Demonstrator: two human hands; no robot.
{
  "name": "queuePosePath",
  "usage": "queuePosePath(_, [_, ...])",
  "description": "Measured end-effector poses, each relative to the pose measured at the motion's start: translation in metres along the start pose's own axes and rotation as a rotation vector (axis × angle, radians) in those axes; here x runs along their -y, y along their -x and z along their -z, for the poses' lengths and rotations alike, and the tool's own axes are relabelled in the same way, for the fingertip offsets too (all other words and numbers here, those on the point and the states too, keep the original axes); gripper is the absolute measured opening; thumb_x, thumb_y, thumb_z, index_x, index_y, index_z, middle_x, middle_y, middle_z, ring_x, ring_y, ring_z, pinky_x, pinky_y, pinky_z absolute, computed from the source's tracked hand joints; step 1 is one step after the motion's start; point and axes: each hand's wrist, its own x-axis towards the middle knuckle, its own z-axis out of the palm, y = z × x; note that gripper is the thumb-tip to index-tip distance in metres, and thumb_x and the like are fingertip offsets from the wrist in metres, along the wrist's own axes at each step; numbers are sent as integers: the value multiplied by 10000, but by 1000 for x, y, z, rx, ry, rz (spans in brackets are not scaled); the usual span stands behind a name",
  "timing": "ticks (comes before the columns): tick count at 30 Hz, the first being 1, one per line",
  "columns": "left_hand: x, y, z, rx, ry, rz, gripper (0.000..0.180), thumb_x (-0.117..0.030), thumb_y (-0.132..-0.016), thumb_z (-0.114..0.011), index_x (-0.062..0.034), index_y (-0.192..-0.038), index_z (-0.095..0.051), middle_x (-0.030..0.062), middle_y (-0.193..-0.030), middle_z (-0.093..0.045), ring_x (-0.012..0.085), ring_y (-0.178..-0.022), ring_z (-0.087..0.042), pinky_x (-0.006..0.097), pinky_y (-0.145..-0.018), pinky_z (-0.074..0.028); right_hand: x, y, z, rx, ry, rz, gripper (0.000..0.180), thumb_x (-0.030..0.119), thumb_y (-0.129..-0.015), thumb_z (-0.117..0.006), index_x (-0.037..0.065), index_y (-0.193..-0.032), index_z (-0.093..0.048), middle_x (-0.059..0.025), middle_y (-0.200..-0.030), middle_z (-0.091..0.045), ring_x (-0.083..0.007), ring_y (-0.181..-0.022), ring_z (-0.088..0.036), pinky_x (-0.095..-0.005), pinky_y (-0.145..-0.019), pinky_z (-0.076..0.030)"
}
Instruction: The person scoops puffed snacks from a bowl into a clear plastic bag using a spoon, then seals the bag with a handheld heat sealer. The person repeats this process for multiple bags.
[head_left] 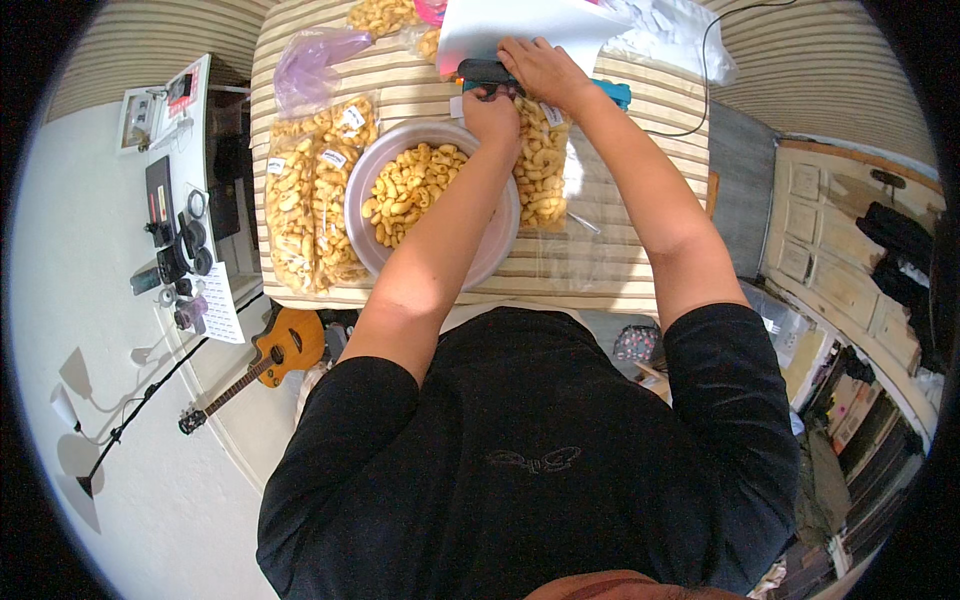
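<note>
My left hand (492,116) is closed at the near side of a black-and-teal device (486,71) that looks like a bag sealer; what its fingers grip is hidden. My right hand (545,72) lies over the device's top with fingers stretched out. A clear bag of yellow, curved macaroni-shaped snacks (541,180) lies just below the device, its upper end beside my left fingers. My left forearm crosses a pale round basin (362,235) that holds loose pieces of the same snack (412,190).
Several filled, labelled bags (318,200) lie left of the basin on the striped cloth (640,280). Behind them is a purple plastic bag (312,65). A white sheet (520,30) and clear plastic (675,35) lie at the far side. A black cord (705,60) runs at right.
</note>
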Motion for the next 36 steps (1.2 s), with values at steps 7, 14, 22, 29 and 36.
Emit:
queuePosePath(7, [25, -19, -6, -38, -36, -51, 337, -65, -915, -869, -5, -1163, -648, 165, -1101, -770, 272, -965, -714, 418, -869, -566, -5, 0, -9, -51, 71, 46, 332, 368, -1200, -529, 142, -1430, -607, -88, -1284, -748, -340, -1137, -725, -492, -845, -658])
queuePosePath(14, [15, -12, -2, -28, -32, -51, 337, -66, -915, -871, -6, -1153, -640, 155, -1107, -760, 268, -984, -715, 407, -894, -562, 1, -1, 1, 10, 52, 11, 323, 363, -1198, -530, 143, -1424, -601, -62, -1310, -737, -337, -1131, -724, -487, -846, -657])
queuePosePath(22, [10, -7, -1, -13, -50, -60, 327, -84, -963, -841, -20, -1140, -573, 169, -1024, -761, 312, -946, -737, 420, -904, -559, 2, -1, 0, 11, -2, -8, 332, 368, -1183, -538, 158, -1432, -605, -70, -1318, -728, -362, -1156, -717, -536, -877, -645])
queuePosePath(29, [17, -10, -4, -34, -139, -100, 335, -91, -954, -849, -4, -1170, -609, 181, -1058, -769, 315, -986, -736, 430, -915, -562, 10, -3, 43, 86, 143, -13, 356, 282, -1137, -590, 177, -1473, -647, -86, -1448, -657, -382, -1296, -651, -595, -1033, -546])
queuePosePath(36, [29, -18, -6, -38, -180, -116, 291, -142, -1030, -809, -16, -1177, -592, 151, -1002, -764, 288, -938, -765, 420, -881, -586, 37, 71, 32, -762, -362, -701, 394, 214, -1082, -654, -45, -1372, -592, -216, -1273, -593, -411, -1282, -523, -542, -1141, -381])
